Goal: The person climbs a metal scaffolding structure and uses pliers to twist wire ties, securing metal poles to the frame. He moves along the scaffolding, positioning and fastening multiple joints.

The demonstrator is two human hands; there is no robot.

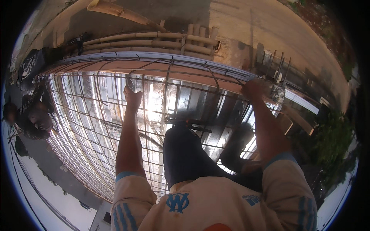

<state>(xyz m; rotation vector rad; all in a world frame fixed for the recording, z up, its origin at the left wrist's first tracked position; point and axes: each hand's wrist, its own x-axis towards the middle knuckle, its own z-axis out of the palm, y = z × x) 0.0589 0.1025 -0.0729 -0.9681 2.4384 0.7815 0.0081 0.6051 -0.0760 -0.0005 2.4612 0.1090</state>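
A grid of steel rebar (pixel 104 127) lies over shiny ribbed metal sheets (pixel 156 94). My left hand (pixel 133 97) is closed around a rebar at the far side of the grid, near the long edge beam. My right hand (pixel 253 89) rests at the right end of the beam's rebar cage (pixel 185 72); its fingers are in shadow and I cannot make out their grip. Near my bent knee (pixel 181 140), a dark long-handled tool (pixel 189 123), resembling pincers, lies on the grid.
Beyond the beam, bamboo poles (pixel 135 41) run alongside, with sandy ground (pixel 235 23) below. Upright rebar ends (pixel 278 67) stick up at the right, near loose boards (pixel 298 120). Another person in dark clothes (pixel 32 109) is at the far left.
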